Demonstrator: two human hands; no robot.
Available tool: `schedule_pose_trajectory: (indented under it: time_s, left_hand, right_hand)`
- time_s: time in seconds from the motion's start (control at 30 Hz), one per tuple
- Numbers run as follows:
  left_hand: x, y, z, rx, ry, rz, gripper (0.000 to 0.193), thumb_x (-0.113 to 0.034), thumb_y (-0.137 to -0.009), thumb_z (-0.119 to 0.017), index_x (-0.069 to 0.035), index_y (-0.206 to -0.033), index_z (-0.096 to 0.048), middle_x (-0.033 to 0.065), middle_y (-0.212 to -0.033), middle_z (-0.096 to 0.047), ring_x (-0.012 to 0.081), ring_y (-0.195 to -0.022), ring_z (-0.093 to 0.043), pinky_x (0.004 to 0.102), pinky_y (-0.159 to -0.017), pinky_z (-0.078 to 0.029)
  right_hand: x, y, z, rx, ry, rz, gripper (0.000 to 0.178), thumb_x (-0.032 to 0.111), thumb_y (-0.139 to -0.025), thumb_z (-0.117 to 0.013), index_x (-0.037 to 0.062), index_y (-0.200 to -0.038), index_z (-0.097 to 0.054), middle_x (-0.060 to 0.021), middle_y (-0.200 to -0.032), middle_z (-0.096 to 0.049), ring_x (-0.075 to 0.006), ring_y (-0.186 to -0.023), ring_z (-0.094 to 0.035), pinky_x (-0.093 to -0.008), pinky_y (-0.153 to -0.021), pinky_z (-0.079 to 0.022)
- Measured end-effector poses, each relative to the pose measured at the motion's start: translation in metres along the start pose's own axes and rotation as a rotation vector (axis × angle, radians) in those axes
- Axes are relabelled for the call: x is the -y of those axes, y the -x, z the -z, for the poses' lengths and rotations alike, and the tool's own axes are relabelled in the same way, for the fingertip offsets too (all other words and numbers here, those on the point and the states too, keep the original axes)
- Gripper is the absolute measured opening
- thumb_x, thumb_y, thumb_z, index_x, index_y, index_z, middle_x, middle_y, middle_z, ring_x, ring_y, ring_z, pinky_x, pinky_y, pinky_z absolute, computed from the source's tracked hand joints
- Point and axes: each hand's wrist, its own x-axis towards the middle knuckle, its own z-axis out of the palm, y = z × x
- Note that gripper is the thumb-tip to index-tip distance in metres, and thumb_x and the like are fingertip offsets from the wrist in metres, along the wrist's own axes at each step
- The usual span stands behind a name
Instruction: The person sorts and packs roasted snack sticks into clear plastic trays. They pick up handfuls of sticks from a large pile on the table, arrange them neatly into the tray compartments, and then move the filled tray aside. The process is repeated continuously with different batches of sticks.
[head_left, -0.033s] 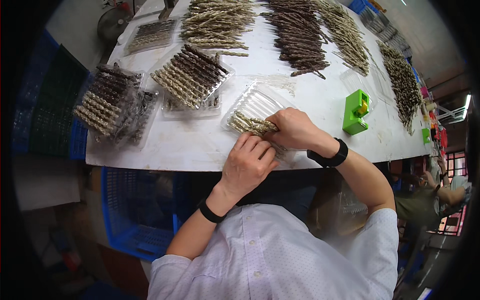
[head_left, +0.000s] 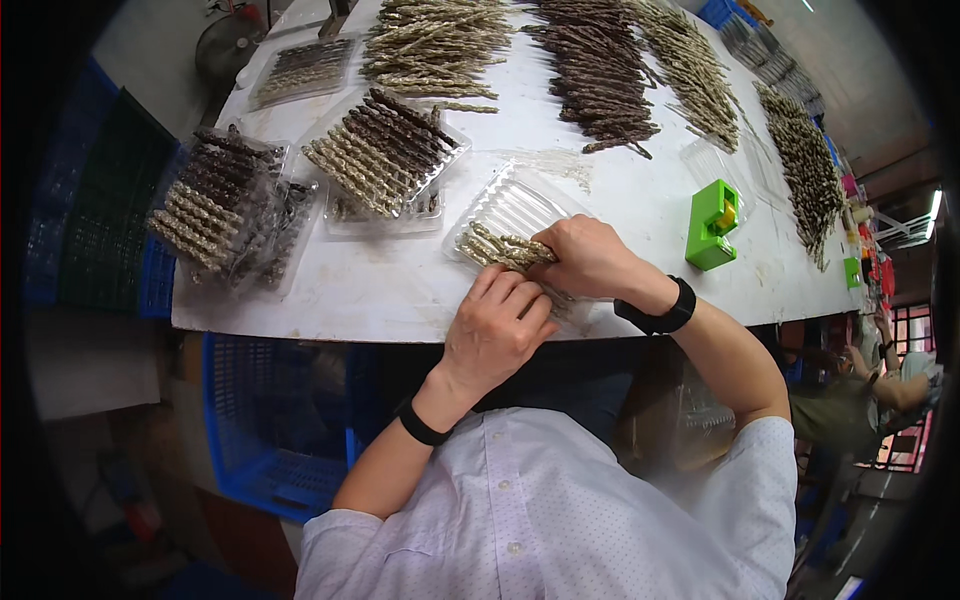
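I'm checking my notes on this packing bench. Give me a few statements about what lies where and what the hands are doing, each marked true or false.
1. Both hands are at the clear plastic tray nearest the table edge. True: the left hand and right hand are on the pale twisted sticks in it.
2. The green tape dispenser stands left of that tray. False: it stands to its right.
3. The tray in hand is full. False: most of its grooves are bare.
4. A blue crate sits under the white table. True.
5. Each wrist wears a black band. True.
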Motion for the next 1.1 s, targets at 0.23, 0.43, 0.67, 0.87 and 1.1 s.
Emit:
schedule_pose_trajectory:
  time_s: [0.23,0.43,0.67,0.87,1.1]
  left_hand:
    - [-0.003,-0.004,0.006,0.019,-0.012,0.009,0.027,-0.018,-0.072,-0.082,-0.005,-0.091,-0.068,0.0104,-0.108,-0.065,0.0297,-0.108,-0.059,0.0461,-0.102,-0.046]
    - [-0.001,-0.003,0.004,0.052,-0.01,0.024,0.028,-0.019,-0.073,-0.081,-0.004,-0.093,-0.068,0.0136,-0.117,-0.065,0.0321,-0.117,-0.058,0.0469,-0.104,-0.045]
    - [-0.001,-0.002,0.003,0.047,0.0,0.03,0.027,-0.018,-0.075,-0.081,-0.004,-0.093,-0.067,0.0144,-0.117,-0.065,0.0326,-0.117,-0.059,0.0467,-0.104,-0.045]
    - [-0.002,-0.004,0.006,0.055,0.007,0.038,0.027,-0.018,-0.075,-0.08,-0.004,-0.093,-0.067,0.0147,-0.117,-0.065,0.0329,-0.117,-0.059,0.0465,-0.103,-0.045]
    - [-0.002,-0.002,0.005,0.053,0.0,0.032,0.027,-0.019,-0.076,-0.08,-0.004,-0.094,-0.067,0.0146,-0.117,-0.065,0.0333,-0.117,-0.059,0.0481,-0.104,-0.044]
  right_hand:
    - [-0.015,0.0,0.008,-0.161,-0.184,0.151,0.027,0.027,-0.081,-0.073,0.0022,-0.091,-0.07,-0.0223,-0.08,-0.068,-0.0415,-0.079,-0.067,-0.0486,-0.072,-0.052]
    - [-0.001,0.01,0.048,-0.009,-0.479,-0.056,0.028,0.024,-0.086,-0.074,-0.0035,-0.09,-0.07,-0.0124,-0.07,-0.066,-0.0202,-0.062,-0.06,-0.0363,-0.06,-0.047]
    - [0.003,0.013,0.071,-0.031,-0.442,-0.014,0.028,0.025,-0.083,-0.075,-0.0015,-0.093,-0.074,-0.0116,-0.065,-0.065,-0.017,-0.057,-0.059,-0.0354,-0.057,-0.047]
    - [0.001,0.01,0.063,-0.056,-0.519,-0.017,0.023,0.022,-0.087,-0.073,-0.0009,-0.094,-0.072,-0.0072,-0.068,-0.066,-0.0136,-0.059,-0.059,-0.0344,-0.058,-0.048]
    - [-0.014,0.003,0.057,-0.096,-1.298,-0.02,0.013,0.016,-0.093,-0.072,0.0058,-0.099,-0.068,0.0029,-0.086,-0.063,-0.0046,-0.079,-0.058,-0.0219,-0.066,-0.047]
